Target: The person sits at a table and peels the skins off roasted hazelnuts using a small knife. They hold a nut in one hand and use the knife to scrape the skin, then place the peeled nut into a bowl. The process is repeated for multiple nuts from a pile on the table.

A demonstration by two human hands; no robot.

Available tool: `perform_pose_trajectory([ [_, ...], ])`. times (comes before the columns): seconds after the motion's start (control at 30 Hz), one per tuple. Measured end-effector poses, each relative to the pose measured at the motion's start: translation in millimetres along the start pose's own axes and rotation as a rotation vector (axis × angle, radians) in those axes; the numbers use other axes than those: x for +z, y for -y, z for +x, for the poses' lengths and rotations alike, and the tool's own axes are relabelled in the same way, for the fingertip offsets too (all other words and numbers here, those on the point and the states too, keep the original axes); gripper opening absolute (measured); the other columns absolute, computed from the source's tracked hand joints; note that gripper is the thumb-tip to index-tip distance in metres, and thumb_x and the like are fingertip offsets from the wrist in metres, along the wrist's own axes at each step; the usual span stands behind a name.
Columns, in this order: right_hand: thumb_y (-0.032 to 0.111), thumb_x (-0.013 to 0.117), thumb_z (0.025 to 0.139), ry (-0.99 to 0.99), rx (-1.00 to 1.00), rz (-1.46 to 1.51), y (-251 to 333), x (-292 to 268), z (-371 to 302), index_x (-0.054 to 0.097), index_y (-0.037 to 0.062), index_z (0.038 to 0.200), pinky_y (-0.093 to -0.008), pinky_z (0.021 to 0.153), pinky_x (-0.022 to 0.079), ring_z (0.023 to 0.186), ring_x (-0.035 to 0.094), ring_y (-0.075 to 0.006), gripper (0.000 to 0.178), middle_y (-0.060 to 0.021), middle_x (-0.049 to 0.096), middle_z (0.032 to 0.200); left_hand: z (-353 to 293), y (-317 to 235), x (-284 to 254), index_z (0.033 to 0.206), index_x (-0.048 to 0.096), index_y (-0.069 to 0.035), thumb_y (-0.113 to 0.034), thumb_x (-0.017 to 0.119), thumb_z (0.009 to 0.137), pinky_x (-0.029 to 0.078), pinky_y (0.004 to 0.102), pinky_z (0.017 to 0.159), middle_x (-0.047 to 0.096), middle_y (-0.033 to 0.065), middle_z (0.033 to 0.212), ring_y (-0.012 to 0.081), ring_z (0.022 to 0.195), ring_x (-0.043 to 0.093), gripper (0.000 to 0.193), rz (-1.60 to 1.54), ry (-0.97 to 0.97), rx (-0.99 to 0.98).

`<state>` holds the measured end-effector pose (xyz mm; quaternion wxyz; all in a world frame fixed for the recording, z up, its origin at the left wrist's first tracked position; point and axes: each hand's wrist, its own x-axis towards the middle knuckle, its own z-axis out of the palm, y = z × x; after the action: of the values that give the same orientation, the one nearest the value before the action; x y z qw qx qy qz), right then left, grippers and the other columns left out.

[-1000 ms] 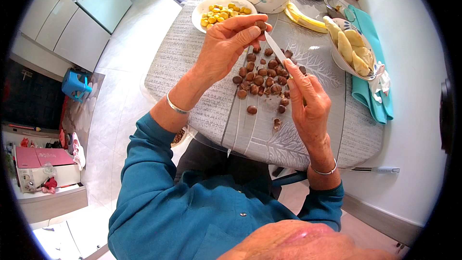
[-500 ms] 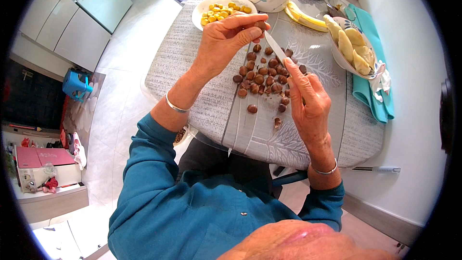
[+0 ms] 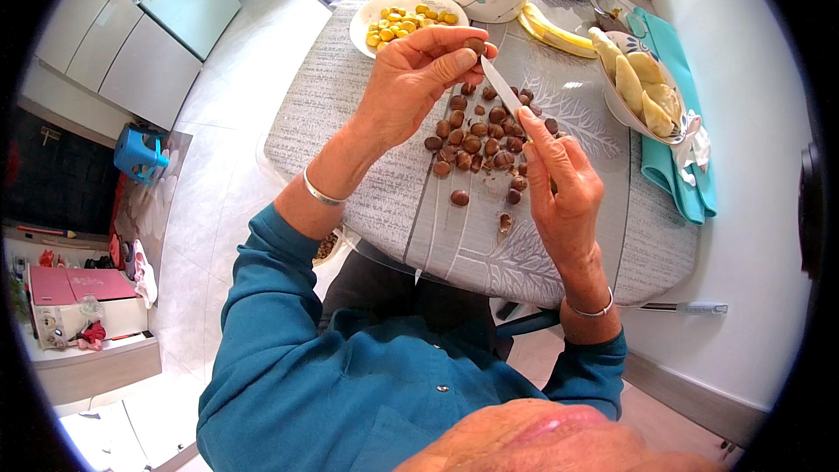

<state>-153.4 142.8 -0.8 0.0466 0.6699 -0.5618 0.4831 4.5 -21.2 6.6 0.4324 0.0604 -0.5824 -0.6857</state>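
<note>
A rounded brown chestnut (image 3: 474,46) is pinched in the left hand (image 3: 411,87) above the table (image 3: 310,122); the right hand (image 3: 564,170), curled closed, grips a knife (image 3: 501,86), its tip close by (contact unclear). Loose chestnuts (image 3: 479,129) lie below; a plate (image 3: 358,31), a bowl (image 3: 476,4) and a banana (image 3: 559,35) stand beyond. The table's left edge runs well apart from them.

chestnuts (image 3: 479,129) lie on the table (image 3: 323,114), before a bowl (image 3: 483,7) (a dish (image 3: 359,33) sits left of it)
</note>
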Motion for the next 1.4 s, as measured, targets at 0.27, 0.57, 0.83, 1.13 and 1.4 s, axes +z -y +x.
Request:
perform_pose_trajectory([
  [0.27,-0.001,0.069,0.085,-0.002,-0.024,-0.044,-0.6,-0.4,0.0,0.062,0.0127,0.130,-0.0294,0.051,0.046,0.060,0.052,-0.0146,0.047,-0.0067,0.054,0.073,0.3,-0.9,-1.4,0.124,0.062,0.001,-0.009,0.060,0.096,0.054,0.0255,0.084,0.067,0.0164,0.112,0.0158,0.098,0.063,0.030,0.056,0.004,0.008],
  [0.57,0.001,0.070,0.085,0.026,-0.007,-0.062,0.4,-2.3,-0.5,0.063,0.0151,0.130,-0.0300,0.050,0.046,0.059,0.052,-0.0141,0.048,-0.0057,0.054,0.071,2.0,-8.9,-5.0,0.124,0.063,0.000,-0.007,0.060,0.095,0.053,0.0271,0.084,0.068,0.0161,0.113,0.0170,0.099,0.064,0.030,0.236,0.023,0.010],
  [0.83,0.001,0.070,0.085,0.042,0.000,-0.064,1.5,-4.4,0.0,0.063,0.0161,0.130,-0.0300,0.050,0.046,0.057,0.051,-0.0145,0.048,-0.0060,0.054,0.071,3.3,-11.1,-8.6,0.122,0.064,-0.002,-0.007,0.062,0.093,0.056,0.0278,0.083,0.069,0.0150,0.111,0.0177,0.100,0.066,0.030,0.368,0.061,0.054],
  [1.13,-0.001,0.068,0.086,-0.002,0.025,-0.004,4.9,4.0,-2.1,0.062,0.0131,0.131,-0.0309,0.053,0.046,0.059,0.051,-0.0162,0.047,-0.0077,0.054,0.073,-0.6,-1.4,0.5,0.120,0.063,0.000,-0.007,0.059,0.096,0.055,0.0282,0.084,0.066,0.0158,0.114,0.0192,0.105,0.064,0.026,0.029,-0.006,-0.002],
  [1.4,-0.001,0.068,0.086,-0.011,-0.012,-0.119,1.3,9.9,-7.6,0.060,0.0108,0.132,-0.0292,0.050,0.046,0.060,0.053,-0.0149,0.048,-0.0070,0.053,0.073,-4.0,9.0,5.5,0.119,0.062,0.001,-0.004,0.060,0.094,0.056,0.0293,0.088,0.066,0.0155,0.112,0.0205,0.108,0.063,0.025,-0.093,-0.055,0.002],
])
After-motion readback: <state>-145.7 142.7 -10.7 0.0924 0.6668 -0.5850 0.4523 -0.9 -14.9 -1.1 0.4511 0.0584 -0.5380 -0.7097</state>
